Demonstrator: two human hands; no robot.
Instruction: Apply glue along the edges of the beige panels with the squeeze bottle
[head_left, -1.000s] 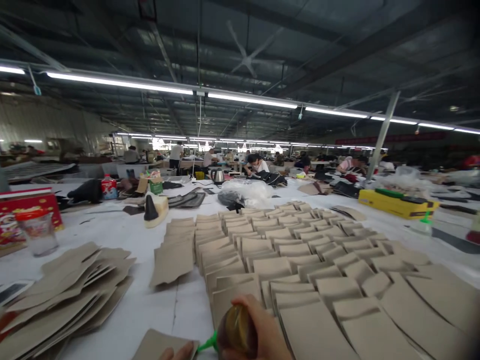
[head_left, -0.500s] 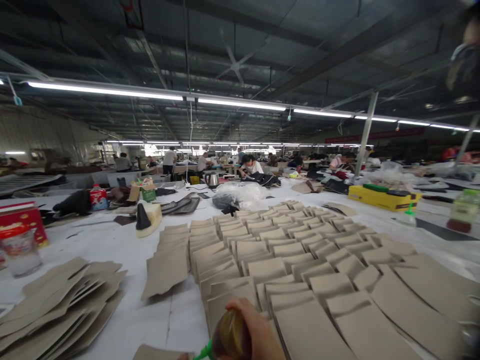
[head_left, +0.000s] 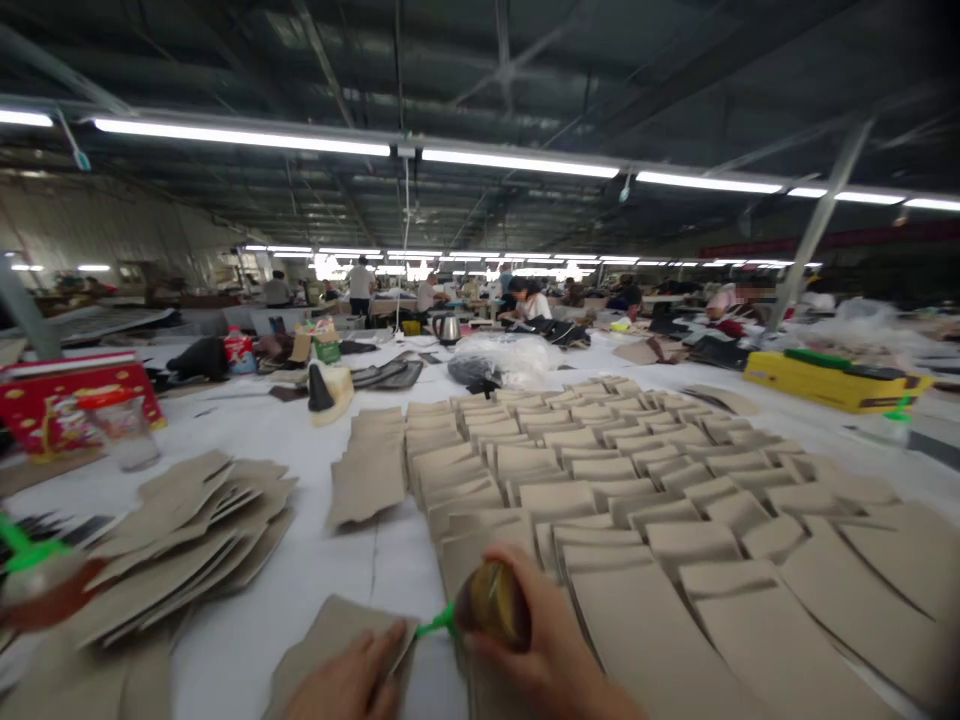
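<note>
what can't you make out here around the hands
Head view:
1. left hand: palm cut off by the bottom edge.
2. bottle in the right hand: label hidden by fingers.
3. green nozzle: blur hides whether its tip touches the tan piece.
4. green-capped thing at left edge: motion-blurred, partly cut off.

- we count one left hand [head_left: 349,680], one right hand [head_left: 551,655]
- two green-nozzled bottles [head_left: 491,603] (one blurred, far left)
- one yellow box [head_left: 825,380], one red box [head_left: 64,400], one kettle [head_left: 448,328]
</note>
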